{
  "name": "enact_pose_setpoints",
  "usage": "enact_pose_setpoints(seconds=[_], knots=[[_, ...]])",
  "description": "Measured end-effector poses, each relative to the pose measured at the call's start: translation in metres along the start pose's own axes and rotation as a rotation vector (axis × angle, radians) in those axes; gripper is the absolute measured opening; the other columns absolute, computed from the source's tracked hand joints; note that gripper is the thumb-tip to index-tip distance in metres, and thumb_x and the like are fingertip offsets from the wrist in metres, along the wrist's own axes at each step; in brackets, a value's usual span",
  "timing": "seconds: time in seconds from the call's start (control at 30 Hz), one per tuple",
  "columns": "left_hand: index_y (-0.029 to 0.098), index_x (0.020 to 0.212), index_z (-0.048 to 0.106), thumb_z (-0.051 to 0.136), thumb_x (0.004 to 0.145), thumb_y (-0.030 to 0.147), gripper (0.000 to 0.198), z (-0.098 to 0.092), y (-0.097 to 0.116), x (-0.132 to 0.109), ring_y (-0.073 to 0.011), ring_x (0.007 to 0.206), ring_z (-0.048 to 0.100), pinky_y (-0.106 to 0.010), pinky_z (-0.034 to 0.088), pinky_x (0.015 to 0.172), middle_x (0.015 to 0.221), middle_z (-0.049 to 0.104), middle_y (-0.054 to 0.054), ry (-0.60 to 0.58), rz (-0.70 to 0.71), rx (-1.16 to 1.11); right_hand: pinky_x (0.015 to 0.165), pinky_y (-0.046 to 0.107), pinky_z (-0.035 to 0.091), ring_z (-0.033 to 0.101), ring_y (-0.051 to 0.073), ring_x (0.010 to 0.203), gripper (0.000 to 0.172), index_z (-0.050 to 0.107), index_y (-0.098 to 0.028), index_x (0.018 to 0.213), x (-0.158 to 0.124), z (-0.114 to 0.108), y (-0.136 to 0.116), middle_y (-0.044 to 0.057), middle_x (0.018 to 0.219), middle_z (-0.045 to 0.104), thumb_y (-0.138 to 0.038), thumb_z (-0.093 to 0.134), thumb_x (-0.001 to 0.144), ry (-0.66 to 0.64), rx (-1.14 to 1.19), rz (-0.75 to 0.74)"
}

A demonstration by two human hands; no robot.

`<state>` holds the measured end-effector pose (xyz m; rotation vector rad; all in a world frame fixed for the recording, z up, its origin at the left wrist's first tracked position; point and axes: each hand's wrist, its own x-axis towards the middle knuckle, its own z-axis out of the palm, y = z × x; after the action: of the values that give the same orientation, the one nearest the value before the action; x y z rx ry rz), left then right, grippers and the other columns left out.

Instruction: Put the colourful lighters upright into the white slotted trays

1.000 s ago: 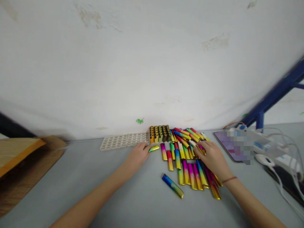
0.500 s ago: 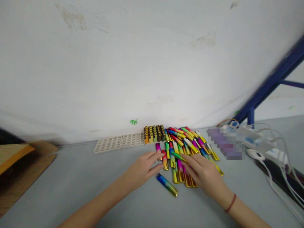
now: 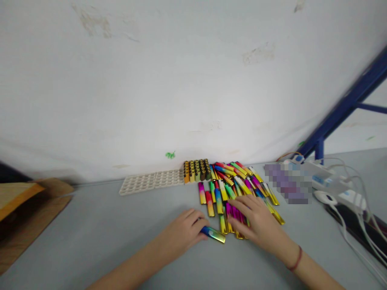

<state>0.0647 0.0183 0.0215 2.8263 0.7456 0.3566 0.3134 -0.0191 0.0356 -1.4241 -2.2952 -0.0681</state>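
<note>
My left hand (image 3: 190,228) is closed around the blue end of a shiny blue-and-gold lighter casing (image 3: 217,235), low over the grey table (image 3: 127,237). The casing's gold end sticks out to the right. My right hand (image 3: 255,215) rests over the near right side of a pile of loose metallic casings (image 3: 218,200), thumb and fingers apart. Purple casings (image 3: 238,213) show between and beside its fingers, and the hand covers part of the pile. Just beyond its fingertips lies a green-and-yellow casing (image 3: 230,191). A pink-and-yellow casing (image 3: 202,193) lies at the pile's left edge.
A block of upright casings with dark tops (image 3: 196,170) stands by the wall. White trays with rows of holes (image 3: 139,183) lie to its left. On the right are power strips (image 3: 320,173), white cables and a white mouse-like object (image 3: 325,197). Far left is a cardboard box (image 3: 36,217).
My left hand has moved down and taken hold of the blue-and-gold casing. My right hand has let go of the green casing, which now lies on the pile.
</note>
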Motion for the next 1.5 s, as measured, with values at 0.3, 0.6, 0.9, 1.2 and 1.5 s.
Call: enact_pose_setpoints(seconds=[0.3, 0.6, 0.9, 1.2, 1.5], knots=[[0.022, 0.121, 0.049, 0.050, 0.096, 0.033, 0.027, -0.017, -0.004, 0.013, -0.0209, 0.103, 0.055, -0.036, 0.046, 0.092, 0.113, 0.055, -0.007, 0.279, -0.106, -0.180, 0.060, 0.026, 0.050, 0.064, 0.017, 0.067, 0.025, 0.063, -0.020, 0.106, 0.000, 0.006, -0.028, 0.005, 0.082, 0.069, -0.033, 0.049, 0.089, -0.020, 0.467, 0.251], [0.022, 0.116, 0.054, 0.059, 0.090, 0.023, 0.026, 0.004, -0.013, 0.010, -0.0209, 0.102, 0.055, -0.036, 0.047, 0.091, 0.113, 0.056, -0.005, 0.167, -0.137, -0.102, 0.047, 0.026, 0.037, 0.056, 0.017, 0.048, 0.025, 0.045, -0.020, 0.088, -0.006, 0.023, 0.029, -0.001, 0.058, 0.057, -0.045, 0.044, 0.089, 0.196, 0.126, 0.535], [0.020, 0.124, 0.052, 0.071, 0.079, 0.046, 0.055, 0.025, 0.008, 0.036, -0.0305, 0.118, 0.044, -0.046, 0.040, 0.097, 0.127, 0.051, -0.012, 0.146, 0.017, 0.041, 0.049, 0.026, 0.040, 0.059, 0.017, 0.053, 0.034, 0.054, -0.019, 0.099, -0.009, -0.006, 0.035, 0.001, 0.062, 0.061, -0.048, 0.038, 0.092, 0.095, 0.019, 0.480], [0.026, 0.139, 0.039, 0.058, 0.087, 0.051, 0.061, 0.038, 0.005, 0.044, -0.0327, 0.136, 0.025, -0.052, 0.025, 0.108, 0.148, 0.031, -0.011, 0.045, 0.055, 0.097, 0.062, 0.031, 0.048, 0.061, 0.020, 0.067, 0.035, 0.057, -0.016, 0.103, -0.090, 0.022, 0.017, 0.009, 0.078, 0.065, -0.046, 0.044, 0.091, 0.188, -0.267, 0.134], [0.022, 0.141, 0.035, 0.058, 0.086, 0.054, 0.067, 0.034, 0.006, 0.040, -0.0325, 0.138, 0.020, -0.050, 0.026, 0.108, 0.149, 0.028, -0.013, 0.036, 0.053, 0.093, 0.072, 0.034, 0.048, 0.060, 0.021, 0.078, 0.032, 0.060, -0.015, 0.103, -0.068, 0.014, 0.039, 0.010, 0.086, 0.065, -0.042, 0.050, 0.090, 0.183, -0.253, -0.028]])
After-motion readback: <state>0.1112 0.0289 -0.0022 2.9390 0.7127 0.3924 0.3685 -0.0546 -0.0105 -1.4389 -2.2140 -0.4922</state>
